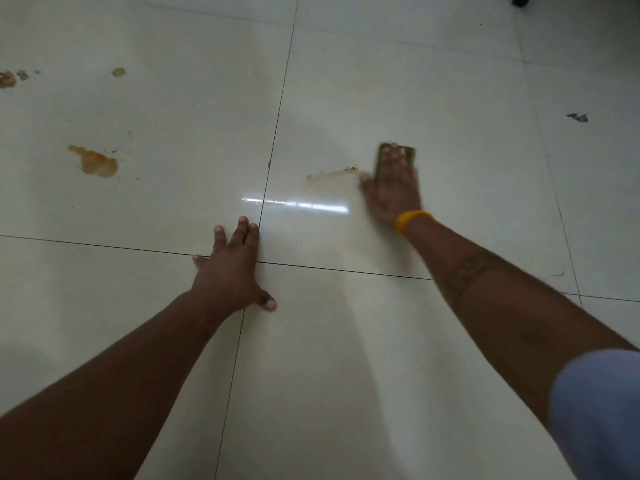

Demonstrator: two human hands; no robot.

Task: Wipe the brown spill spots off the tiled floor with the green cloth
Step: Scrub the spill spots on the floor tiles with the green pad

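The right hand [391,188] presses flat on the green cloth [396,154], fingers fairly straight on top of it, so the cloth lies under the palm and fingers with only its far edge showing beyond the fingertips. It looks pinned down rather than clutched, though blur hides the detail. The nearest brown smear [334,174] lies immediately left of that hand, its right end touching the thumb side, and its long axis runs left to right, nearly level. So the coming stroke, as I judge it, turns on a sideways sweep to the left along that streak, not a push away. The left hand [232,268] rests open and flat on the floor [346,341], nearer the person and left of the smear, bracing the body. It holds nothing, so the right hand is the one placed for the work. Further left on the next tile sits a larger brown blotch [95,162], well apart from the cloth, with a small spot [118,72] far beyond it and more spots [7,79] at the left edge. Much of the job is still ahead.
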